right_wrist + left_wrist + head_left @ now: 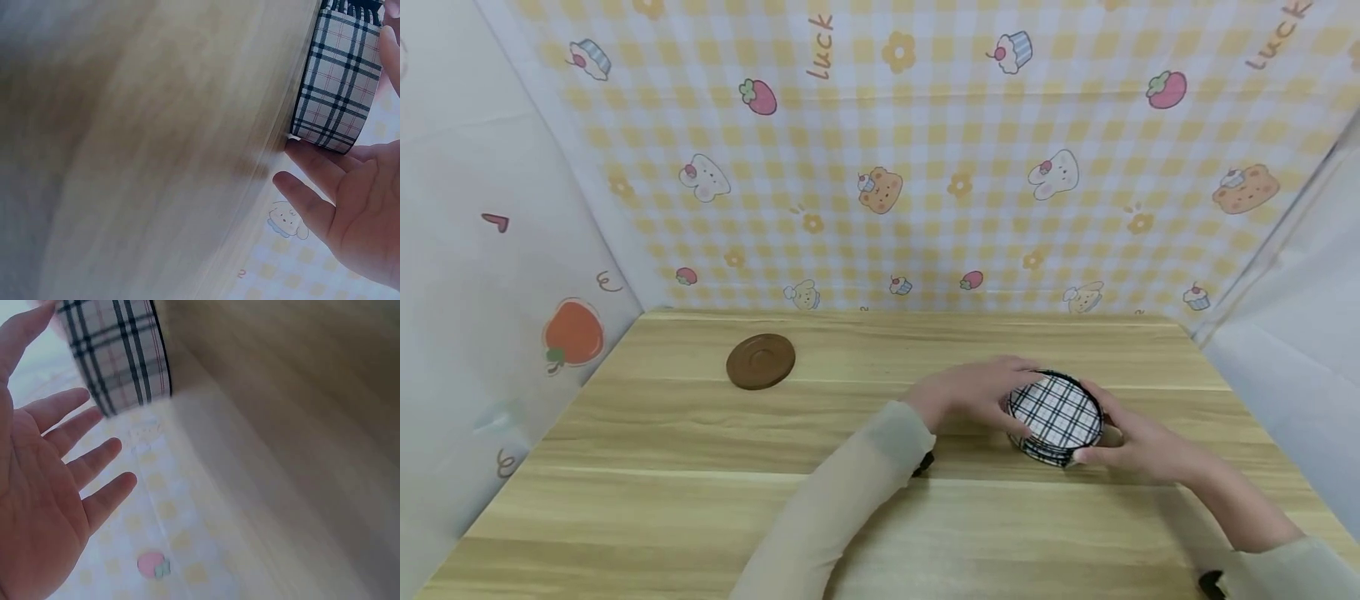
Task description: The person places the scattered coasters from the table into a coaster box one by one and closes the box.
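Observation:
A round case (1056, 412) in black-and-white plaid, with a dark rim, is between my two hands at the table's right. My left hand (981, 392) holds its left side, fingers at the far rim and thumb nearer me. On the other side my right hand (1150, 442) grips it, thumb at the near edge and fingers behind. The left wrist view shows the plaid side wall (122, 356) by spread fingers (103, 462). In the right wrist view, striped edges (356, 9) show at a gap in the wall, and fingertips touch the case's far end.
A flat brown disc (761, 362) with a ringed centre lies at the back left of the wooden table (662, 442). Behind the table hangs a yellow checked cloth (925, 242); pale sheets flank both sides.

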Tool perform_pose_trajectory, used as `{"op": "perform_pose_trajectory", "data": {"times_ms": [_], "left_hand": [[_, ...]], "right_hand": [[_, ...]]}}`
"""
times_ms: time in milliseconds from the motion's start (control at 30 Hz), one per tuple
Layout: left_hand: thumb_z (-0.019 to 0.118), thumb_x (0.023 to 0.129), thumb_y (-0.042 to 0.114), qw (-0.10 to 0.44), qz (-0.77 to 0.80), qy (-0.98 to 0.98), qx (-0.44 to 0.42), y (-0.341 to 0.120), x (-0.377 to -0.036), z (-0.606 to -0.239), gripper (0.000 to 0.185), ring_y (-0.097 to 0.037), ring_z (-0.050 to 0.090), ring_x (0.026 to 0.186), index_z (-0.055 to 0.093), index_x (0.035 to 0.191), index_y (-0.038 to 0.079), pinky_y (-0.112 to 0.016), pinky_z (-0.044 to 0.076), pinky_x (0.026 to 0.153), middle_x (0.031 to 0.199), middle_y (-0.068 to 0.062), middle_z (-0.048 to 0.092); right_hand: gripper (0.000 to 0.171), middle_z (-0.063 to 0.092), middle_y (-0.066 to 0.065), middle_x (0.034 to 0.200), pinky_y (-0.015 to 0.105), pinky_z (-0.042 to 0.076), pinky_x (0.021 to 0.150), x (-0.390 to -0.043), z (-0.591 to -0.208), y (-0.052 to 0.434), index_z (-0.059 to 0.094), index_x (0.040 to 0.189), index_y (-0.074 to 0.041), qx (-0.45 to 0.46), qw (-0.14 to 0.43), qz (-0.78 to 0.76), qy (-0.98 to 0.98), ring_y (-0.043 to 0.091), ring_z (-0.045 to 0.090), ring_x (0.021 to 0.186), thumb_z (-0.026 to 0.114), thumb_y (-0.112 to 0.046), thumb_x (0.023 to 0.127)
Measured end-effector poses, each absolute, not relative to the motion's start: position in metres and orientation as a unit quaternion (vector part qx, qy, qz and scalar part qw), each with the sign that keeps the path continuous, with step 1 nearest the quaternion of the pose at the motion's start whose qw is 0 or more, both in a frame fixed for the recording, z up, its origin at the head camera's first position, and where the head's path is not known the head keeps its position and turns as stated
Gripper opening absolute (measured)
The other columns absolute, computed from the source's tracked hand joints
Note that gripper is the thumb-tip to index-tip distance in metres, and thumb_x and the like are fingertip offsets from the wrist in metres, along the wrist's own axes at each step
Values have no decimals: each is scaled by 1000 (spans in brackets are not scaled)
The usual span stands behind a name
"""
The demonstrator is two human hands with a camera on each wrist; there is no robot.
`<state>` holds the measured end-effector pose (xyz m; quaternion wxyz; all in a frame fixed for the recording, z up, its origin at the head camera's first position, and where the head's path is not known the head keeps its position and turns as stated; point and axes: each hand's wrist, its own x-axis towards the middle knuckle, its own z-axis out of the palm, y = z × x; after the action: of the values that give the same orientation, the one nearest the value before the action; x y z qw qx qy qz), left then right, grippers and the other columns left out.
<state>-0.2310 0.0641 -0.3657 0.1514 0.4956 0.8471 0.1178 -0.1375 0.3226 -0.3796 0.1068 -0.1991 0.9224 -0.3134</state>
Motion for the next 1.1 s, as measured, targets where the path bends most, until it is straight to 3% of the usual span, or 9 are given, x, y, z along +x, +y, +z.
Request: {"op": "perform_pose_trajectory", "data": {"times_ms": [200, 467, 733, 933, 1100], "left_hand": [[62, 94, 48, 139, 119, 867, 464, 11, -236, -360, 82, -19, 18, 154, 24, 159, 13, -34, 21, 124, 166, -5, 21], [63, 95, 41, 108, 141, 897, 405, -67, -242, -362, 79, -25, 25, 152, 28, 157, 8, -40, 24, 123, 164, -10, 27], [66, 94, 42, 104, 170, 921, 334, -133, -237, -360, 80, -27, 24, 152, 29, 157, 10, -46, 26, 122, 164, -10, 26], [66, 94, 39, 98, 181, 931, 303, -171, -236, -361, 80, -33, 23, 152, 27, 157, 8, -52, 29, 119, 163, -15, 25], [67, 93, 37, 80, 175, 944, 269, -199, -233, -362, 79, -38, 26, 150, 31, 156, 5, -56, 28, 118, 162, -17, 29]], "right_hand": [[104, 24, 45, 150, 75, 32, 99, -138, -380, 322, 6, 155, 9, -192, 108, -334, 916, 64, 37, 129, 77, -23, 86], [104, 22, 45, 150, 77, 31, 98, -137, -380, 321, 5, 155, 9, -194, 111, -341, 913, 65, 36, 129, 77, -22, 86], [103, 23, 42, 152, 67, 39, 98, -138, -382, 324, 6, 156, 6, -195, 111, -318, 921, 61, 39, 130, 76, -23, 87], [103, 23, 43, 151, 71, 35, 98, -139, -383, 324, 6, 156, 6, -197, 109, -325, 918, 62, 40, 129, 76, -22, 87], [102, 25, 42, 151, 68, 37, 99, -139, -383, 323, 8, 155, 8, -202, 101, -319, 920, 61, 41, 128, 77, -22, 86]]}}
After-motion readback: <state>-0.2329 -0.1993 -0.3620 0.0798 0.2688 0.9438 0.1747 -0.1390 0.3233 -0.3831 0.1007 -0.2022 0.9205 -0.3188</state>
